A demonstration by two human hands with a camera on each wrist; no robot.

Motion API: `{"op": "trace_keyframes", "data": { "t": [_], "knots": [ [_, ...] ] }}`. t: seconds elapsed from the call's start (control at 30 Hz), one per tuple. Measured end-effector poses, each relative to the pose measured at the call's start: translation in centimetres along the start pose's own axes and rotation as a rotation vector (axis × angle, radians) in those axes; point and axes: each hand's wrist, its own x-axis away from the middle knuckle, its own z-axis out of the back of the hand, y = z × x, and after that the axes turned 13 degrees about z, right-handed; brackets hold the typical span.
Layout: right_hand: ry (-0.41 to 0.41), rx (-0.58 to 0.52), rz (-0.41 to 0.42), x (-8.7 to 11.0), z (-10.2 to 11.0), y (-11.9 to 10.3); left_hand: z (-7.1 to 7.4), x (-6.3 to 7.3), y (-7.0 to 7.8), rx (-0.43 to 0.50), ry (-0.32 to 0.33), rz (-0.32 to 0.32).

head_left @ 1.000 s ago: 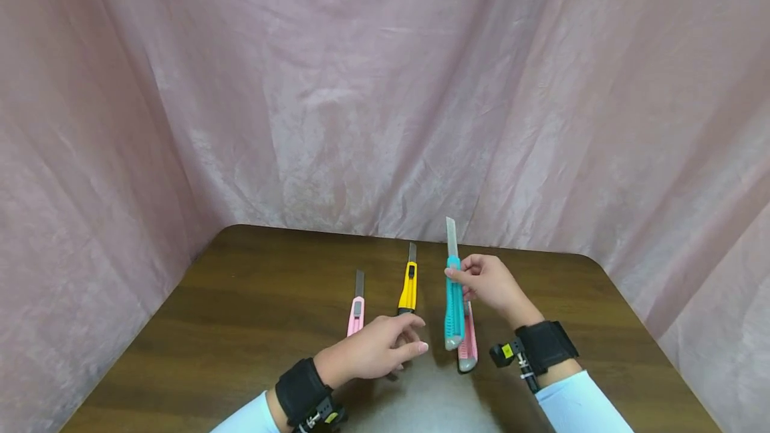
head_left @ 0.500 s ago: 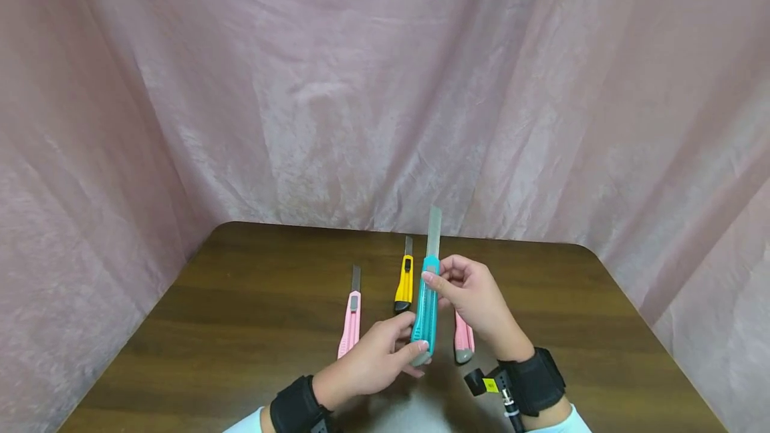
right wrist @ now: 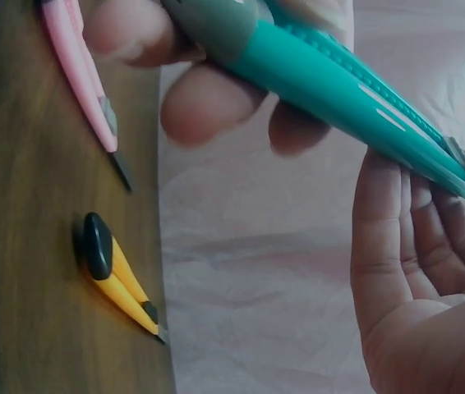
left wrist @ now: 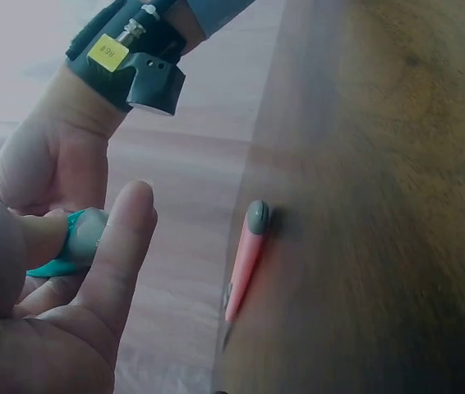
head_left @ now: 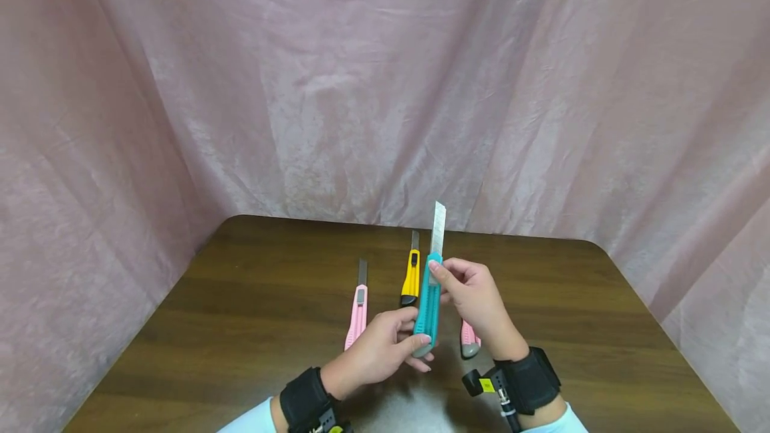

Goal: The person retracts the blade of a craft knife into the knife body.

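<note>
A teal utility knife (head_left: 428,309) with its blade extended is held up over the table, blade pointing away. My left hand (head_left: 385,346) grips its grey butt end between thumb and fingers. Near the slider, my right hand (head_left: 475,293) pinches the upper body, thumb on top. The right wrist view shows the teal utility knife (right wrist: 339,94) from below, with fingers of both hands around it. In the left wrist view, the grey end (left wrist: 89,238) lies between thumb and fingers.
On the brown wooden table (head_left: 259,299) lie a pink utility knife (head_left: 357,316) on the left, a yellow one (head_left: 411,272) in the middle and another pink one (head_left: 470,339), partly hidden by the right hand. Exposed blades show on the first two. A pink curtain (head_left: 361,85) hangs behind.
My right hand has brought the teal utility knife leftward, away from above the right pink one. My left hand, earlier holding nothing, has taken hold of its butt end.
</note>
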Motion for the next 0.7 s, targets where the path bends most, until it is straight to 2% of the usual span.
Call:
{"op": "trace_keyframes", "data": {
  "t": [0.3, 0.7],
  "knots": [
    [0.030, 0.029, 0.065, 0.17, -0.05, 0.19, -0.05, 0.03, 0.09, 0.004, -0.032, 0.001],
    [0.023, 0.023, 0.070, 0.23, 0.09, -0.01, 0.26, 0.30, 0.12, -0.030, -0.047, -0.010]
  ]
}}
